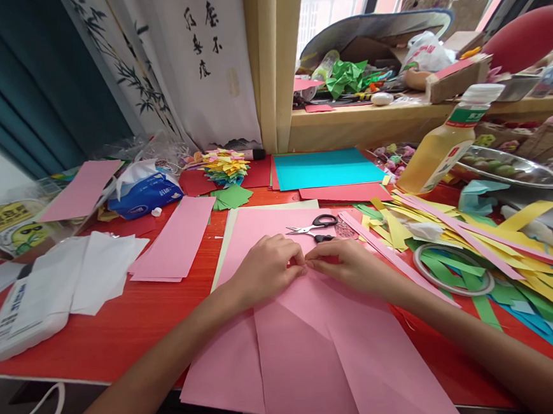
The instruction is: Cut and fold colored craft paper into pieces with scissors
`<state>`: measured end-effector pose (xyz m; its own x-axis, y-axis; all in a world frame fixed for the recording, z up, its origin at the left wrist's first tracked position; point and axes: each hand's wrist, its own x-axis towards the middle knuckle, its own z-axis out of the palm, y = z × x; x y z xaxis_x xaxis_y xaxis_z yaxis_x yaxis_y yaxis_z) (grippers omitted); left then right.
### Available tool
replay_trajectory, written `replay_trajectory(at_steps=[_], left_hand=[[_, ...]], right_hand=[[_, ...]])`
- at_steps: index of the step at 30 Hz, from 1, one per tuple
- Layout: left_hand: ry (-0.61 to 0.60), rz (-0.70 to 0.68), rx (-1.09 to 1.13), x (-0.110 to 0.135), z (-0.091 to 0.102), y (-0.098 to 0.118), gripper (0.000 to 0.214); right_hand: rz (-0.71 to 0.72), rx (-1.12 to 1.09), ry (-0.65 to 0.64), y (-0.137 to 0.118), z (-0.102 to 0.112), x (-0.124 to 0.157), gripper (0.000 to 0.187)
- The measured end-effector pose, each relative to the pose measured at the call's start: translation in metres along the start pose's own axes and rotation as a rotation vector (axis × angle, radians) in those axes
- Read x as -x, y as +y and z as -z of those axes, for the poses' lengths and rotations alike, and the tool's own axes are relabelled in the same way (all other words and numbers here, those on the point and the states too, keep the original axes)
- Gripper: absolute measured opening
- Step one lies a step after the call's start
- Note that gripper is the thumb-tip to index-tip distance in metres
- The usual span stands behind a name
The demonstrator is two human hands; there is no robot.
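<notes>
Near the middle of the table, my left hand (268,266) is closed, its thumb and fingertips pinched at the far edge of a sheet of pink paper (302,358). Right beside it, fingertips nearly touching, my right hand (350,263) pinches the same edge. The sheet spreads toward me with faint creases and hangs past the table's front edge. More pink paper (221,358) lies under it. Just beyond my fingers rest black-handled scissors (325,220), blades pointing left. The exact spot gripped is mostly covered by my fingers.
Yellow, green and blue paper strips (540,275) pile up at right around a tape roll (419,266). A juice bottle (444,146) stands behind them. Turquoise paper (326,168) lies at the back. Pink strips (178,240), a tissue pack (145,195) and a white package (26,309) are left.
</notes>
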<state>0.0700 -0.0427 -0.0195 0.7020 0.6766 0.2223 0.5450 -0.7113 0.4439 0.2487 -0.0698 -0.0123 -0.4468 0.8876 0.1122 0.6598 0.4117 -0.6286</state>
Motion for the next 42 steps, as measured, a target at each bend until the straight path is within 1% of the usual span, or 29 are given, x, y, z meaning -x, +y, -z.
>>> replay_trajectory(at_steps=[3, 8, 16, 21, 23, 26, 27, 28, 30, 32, 33, 35, 38, 42], left_hand=[[-0.003, 0.013, 0.002, -0.001, 0.002, 0.002, 0.007], [-0.074, 0.093, 0.021, 0.0, 0.005, 0.003, 0.008], [-0.015, -0.006, -0.068, 0.0, 0.0, 0.002, 0.007], [-0.014, 0.0, -0.057, 0.0, 0.003, 0.004, 0.009], [-0.023, 0.054, -0.016, 0.0, 0.007, 0.0, 0.012], [-0.046, 0.202, 0.076, 0.0, 0.015, -0.012, 0.02], [-0.058, 0.243, 0.113, 0.0, 0.017, -0.016, 0.022], [-0.074, 0.267, 0.152, -0.001, 0.019, -0.021, 0.024], [-0.105, 0.275, 0.219, -0.002, 0.021, -0.029, 0.027], [-0.108, 0.284, 0.238, -0.003, 0.021, -0.035, 0.028], [-0.101, 0.314, 0.223, -0.003, 0.022, -0.038, 0.028], [-0.099, 0.415, 0.164, -0.002, 0.023, -0.042, 0.026], [-0.128, 0.55, 0.058, 0.003, 0.025, -0.044, 0.02], [-0.131, 0.596, -0.097, 0.01, 0.026, -0.038, 0.015]], right_hand=[[-0.006, -0.021, -0.001, 0.001, 0.0, 0.0, 0.026], [-0.025, -0.025, 0.017, 0.002, -0.002, 0.0, 0.024], [-0.019, -0.01, 0.013, 0.002, -0.002, 0.0, 0.023], [-0.009, -0.022, 0.018, 0.005, -0.003, -0.001, 0.023], [-0.018, 0.0, 0.067, 0.008, -0.004, -0.002, 0.023], [0.016, 0.151, 0.268, 0.012, -0.008, -0.001, 0.021], [0.052, 0.204, 0.3, 0.014, -0.01, -0.001, 0.023], [0.092, 0.244, 0.293, 0.015, -0.012, -0.001, 0.028], [0.163, 0.286, 0.189, 0.018, -0.019, 0.0, 0.037], [0.195, 0.325, 0.083, 0.021, -0.027, 0.0, 0.043], [0.201, 0.353, 0.052, 0.023, -0.03, 0.0, 0.045], [0.204, 0.404, 0.026, 0.026, -0.035, 0.0, 0.047], [0.203, 0.455, 0.032, 0.027, -0.038, -0.001, 0.049], [0.195, 0.487, 0.031, 0.026, -0.039, -0.001, 0.049]])
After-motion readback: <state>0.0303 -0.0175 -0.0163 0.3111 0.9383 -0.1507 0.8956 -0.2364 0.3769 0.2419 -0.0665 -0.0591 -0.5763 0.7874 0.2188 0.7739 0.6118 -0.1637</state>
